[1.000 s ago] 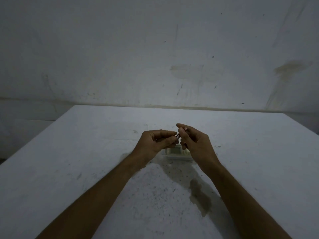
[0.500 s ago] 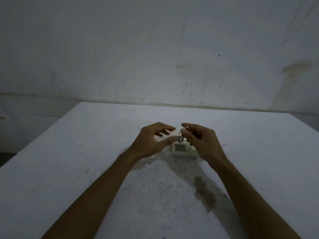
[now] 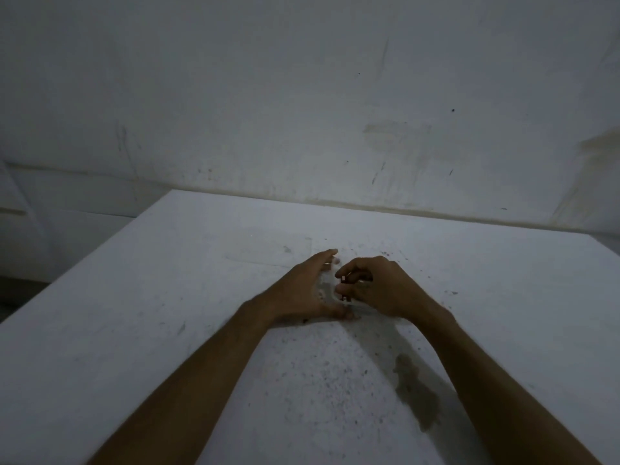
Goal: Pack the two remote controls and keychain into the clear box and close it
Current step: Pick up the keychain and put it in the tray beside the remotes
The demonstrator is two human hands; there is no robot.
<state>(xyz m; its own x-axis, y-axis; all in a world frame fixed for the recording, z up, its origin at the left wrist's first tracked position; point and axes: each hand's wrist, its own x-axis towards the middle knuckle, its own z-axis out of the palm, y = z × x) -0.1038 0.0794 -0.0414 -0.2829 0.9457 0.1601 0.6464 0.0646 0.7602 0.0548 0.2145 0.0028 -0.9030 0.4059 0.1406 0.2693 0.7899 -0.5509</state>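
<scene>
The clear box (image 3: 324, 290) sits on the white table (image 3: 167, 297), almost wholly hidden between my hands; only a pale patch of it and its contents shows. My left hand (image 3: 302, 290) cups the box's left side, fingers stretched along the far edge and thumb along the near edge. My right hand (image 3: 385, 286) hovers curled over the box's right part, pinching the small dark keychain (image 3: 343, 280) between thumb and fingers. I cannot make out the remote controls individually.
A dark stain (image 3: 416, 401) marks the table near my right forearm. A scuffed white wall (image 3: 302, 112) rises just behind the table's far edge. The table's left edge (image 3: 84, 263) drops off to a darker floor.
Both hands have dropped from above the box down onto it. My left hand let go of the keychain, spread and settled around the box; my right hand kept the keychain and lowered it.
</scene>
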